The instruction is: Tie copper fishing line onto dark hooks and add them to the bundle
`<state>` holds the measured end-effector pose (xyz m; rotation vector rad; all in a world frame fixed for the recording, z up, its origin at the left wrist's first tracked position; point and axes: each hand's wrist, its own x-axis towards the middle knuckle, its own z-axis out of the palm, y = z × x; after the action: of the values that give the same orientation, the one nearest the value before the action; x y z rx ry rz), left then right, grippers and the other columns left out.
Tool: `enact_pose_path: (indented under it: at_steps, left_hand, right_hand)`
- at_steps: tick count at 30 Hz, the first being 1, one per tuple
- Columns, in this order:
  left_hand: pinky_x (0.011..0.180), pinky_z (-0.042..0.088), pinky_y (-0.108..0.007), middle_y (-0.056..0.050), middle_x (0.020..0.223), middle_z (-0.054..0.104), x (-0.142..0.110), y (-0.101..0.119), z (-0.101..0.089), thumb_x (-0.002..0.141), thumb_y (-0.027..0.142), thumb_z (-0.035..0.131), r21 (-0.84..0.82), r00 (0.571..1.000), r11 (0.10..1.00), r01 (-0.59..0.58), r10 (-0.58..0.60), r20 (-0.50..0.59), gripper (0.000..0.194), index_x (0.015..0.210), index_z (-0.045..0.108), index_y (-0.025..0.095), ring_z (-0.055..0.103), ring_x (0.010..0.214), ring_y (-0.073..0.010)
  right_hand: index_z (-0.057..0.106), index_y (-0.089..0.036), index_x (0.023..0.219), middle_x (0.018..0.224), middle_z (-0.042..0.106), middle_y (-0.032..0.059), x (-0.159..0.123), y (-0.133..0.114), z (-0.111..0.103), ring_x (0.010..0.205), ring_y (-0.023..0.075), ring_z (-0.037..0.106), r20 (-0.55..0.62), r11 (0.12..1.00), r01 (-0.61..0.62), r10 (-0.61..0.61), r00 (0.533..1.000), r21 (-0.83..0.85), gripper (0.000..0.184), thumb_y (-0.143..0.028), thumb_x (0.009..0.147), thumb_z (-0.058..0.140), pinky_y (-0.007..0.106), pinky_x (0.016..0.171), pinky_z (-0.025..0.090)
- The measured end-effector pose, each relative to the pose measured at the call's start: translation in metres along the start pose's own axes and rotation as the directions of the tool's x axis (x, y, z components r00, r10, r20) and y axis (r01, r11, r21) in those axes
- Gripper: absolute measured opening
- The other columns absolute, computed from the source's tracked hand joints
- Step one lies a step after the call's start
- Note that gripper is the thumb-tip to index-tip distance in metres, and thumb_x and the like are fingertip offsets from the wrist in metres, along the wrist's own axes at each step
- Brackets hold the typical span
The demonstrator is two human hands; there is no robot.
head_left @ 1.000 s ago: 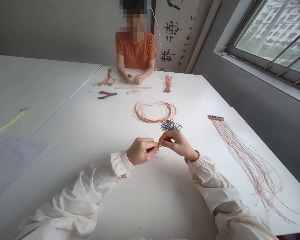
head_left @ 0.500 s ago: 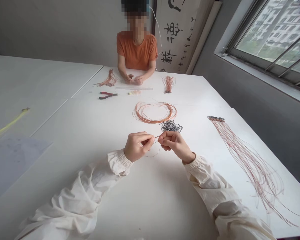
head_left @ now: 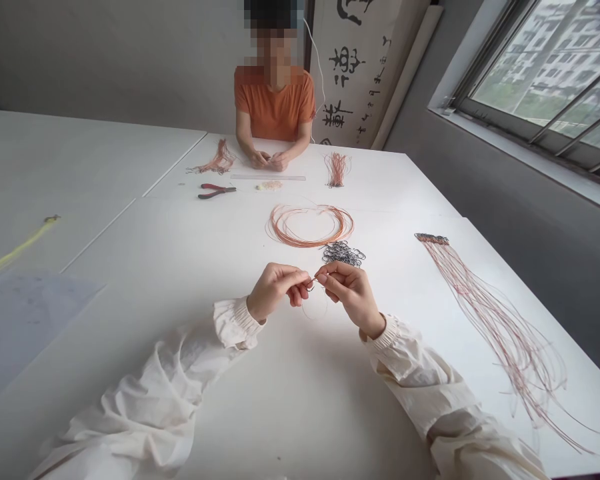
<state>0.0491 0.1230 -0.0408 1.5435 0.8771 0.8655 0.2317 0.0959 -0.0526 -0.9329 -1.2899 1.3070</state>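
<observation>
Fingertip to fingertip, my two hands meet above the white table. In a pinch, my left hand point(head_left: 275, 288) holds a small dark fish hook point(head_left: 311, 288), whose bend shows below the fingertips. My right hand point(head_left: 349, 292) has thumb and forefinger closed on thin line at the hook's shank. A fine loop of this line point(head_left: 316, 319) hangs beneath the hands. Just beyond my right hand lies a pile of dark hooks point(head_left: 344, 253), beside a coil of orange line point(head_left: 310, 244). The fingers partly cover the hook and line.
A bundle of hooks with long reddish lines point(head_left: 490, 320) lies at the right. Across the table point(head_left: 190, 247) sits a person in an orange shirt point(head_left: 275, 103), near pliers point(head_left: 217, 191), a ruler point(head_left: 269, 177) and line bundles point(head_left: 336, 169). A plastic sheet point(head_left: 30, 320) lies left.
My left hand has turned slightly and its lower fingers now show under the hook. My right fingertips have come closer to the left ones. The hanging loop has shifted a little.
</observation>
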Motion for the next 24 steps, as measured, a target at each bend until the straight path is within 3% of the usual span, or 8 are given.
enact_pose_path:
  at_steps: [4, 12, 18, 24]
  left_hand:
    - [0.036, 0.044, -0.022, -0.007, 0.057, 0.065, 0.003, 0.0, -0.002, 0.094, 0.042, 0.05, -0.042, 0.997, 0.997, 0.071, -0.07, 0.042, 0.044, 0.071, 0.069, 0.009, 0.056, 0.042, -0.0119]
    - [0.038, 0.033, -0.017, 0.001, 0.05, 0.053, -0.003, 0.008, 0.003, 0.082, 0.04, 0.07, 0.019, 0.996, 0.996, 0.087, -0.087, -0.009, 0.032, 0.067, 0.07, 0.011, 0.042, 0.042, -0.0049]
    - [0.04, 0.033, -0.019, 0.0, 0.05, 0.056, -0.001, 0.011, -0.001, 0.082, 0.033, 0.07, 0.047, 0.984, 0.997, -0.057, 0.064, -0.164, 0.028, 0.064, 0.071, 0.013, 0.043, 0.043, -0.0063]
    - [0.046, 0.04, -0.021, 0.0, 0.052, 0.06, 0.007, 0.014, -0.023, 0.082, 0.029, 0.07, 0.239, 0.89, 0.953, -0.185, 0.266, -0.372, 0.029, 0.057, 0.069, 0.014, 0.049, 0.045, -0.0076]
  right_hand:
    - [0.064, -0.016, 0.082, 0.052, 0.049, -0.0039, 0.0, 0.001, 0.0, 0.044, 0.0078, 0.037, 0.022, 1.0, -0.01, 0.011, 1.0, -0.006, 0.024, -0.039, 0.086, 0.067, 0.024, 0.044, 0.028]
    - [0.062, -0.016, 0.082, 0.051, 0.05, -0.0043, -0.002, 0.0, 0.003, 0.043, 0.0075, 0.038, 0.029, 0.999, 0.034, -0.034, 0.999, 0.001, 0.023, -0.038, 0.087, 0.067, 0.024, 0.043, 0.028]
    - [0.064, -0.017, 0.1, 0.053, 0.05, -0.0049, -0.003, -0.008, 0.002, 0.049, 0.0088, 0.045, 0.094, 1.0, -0.014, 0.013, 0.995, 0.006, 0.024, -0.038, 0.089, 0.065, 0.022, 0.046, 0.029]
    - [0.067, -0.015, 0.084, 0.056, 0.053, -0.0026, 0.005, -0.008, -0.019, 0.048, 0.0069, 0.041, 0.176, 0.995, -0.083, 0.093, 0.98, -0.063, 0.024, -0.038, 0.085, 0.069, 0.022, 0.043, 0.025]
